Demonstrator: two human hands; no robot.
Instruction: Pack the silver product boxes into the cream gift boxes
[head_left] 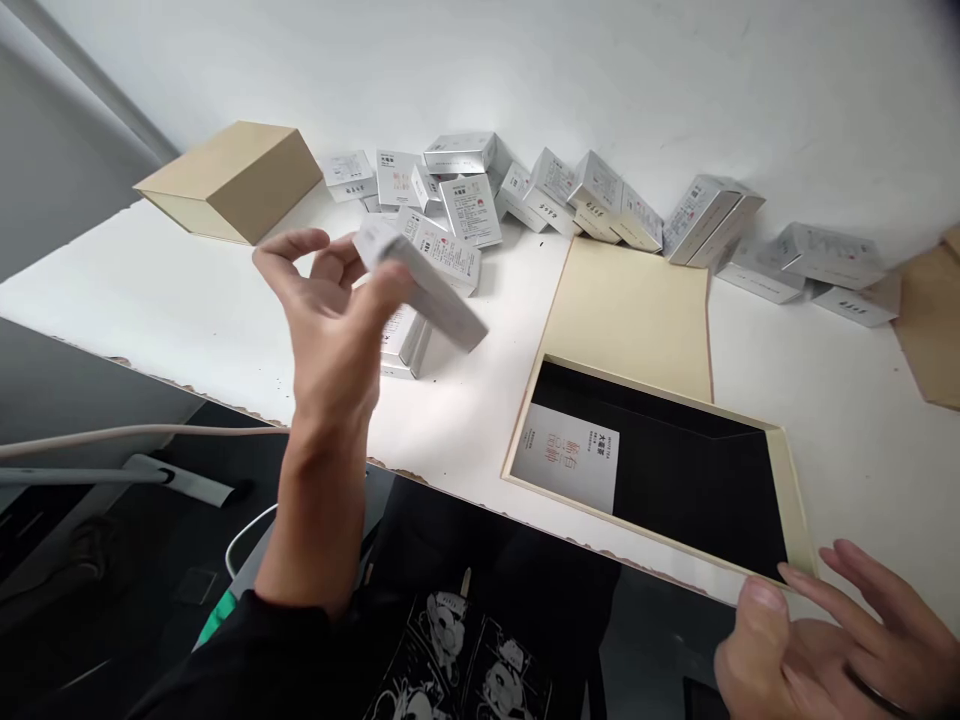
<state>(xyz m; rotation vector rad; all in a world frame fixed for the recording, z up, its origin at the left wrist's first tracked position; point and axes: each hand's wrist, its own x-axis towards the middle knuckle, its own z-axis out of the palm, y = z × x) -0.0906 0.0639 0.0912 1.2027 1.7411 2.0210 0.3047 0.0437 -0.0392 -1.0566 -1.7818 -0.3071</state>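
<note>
My left hand (330,320) pinches a small silver-white carton (431,290) between thumb and fingers, tilted and slightly blurred, above the table. Below it lie a couple of stacked silver cartons (405,345). To the right, a cream gift box (791,490) lies with its lid flap (630,310) folded back toward the wall. Inside its black interior, one silver-white carton (566,458) lies flat at the left end. At the box's near right corner, my right hand (840,640) is open, its fingers apart, with thumb and forefinger at or touching the edge.
Several loose silver cartons (469,210) are heaped along the wall, and more (712,215) continue to the right. A closed beige box (232,180) stands at the far left. Part of a brown box (934,320) shows at the right edge. The white table's front edge (450,490) is chipped.
</note>
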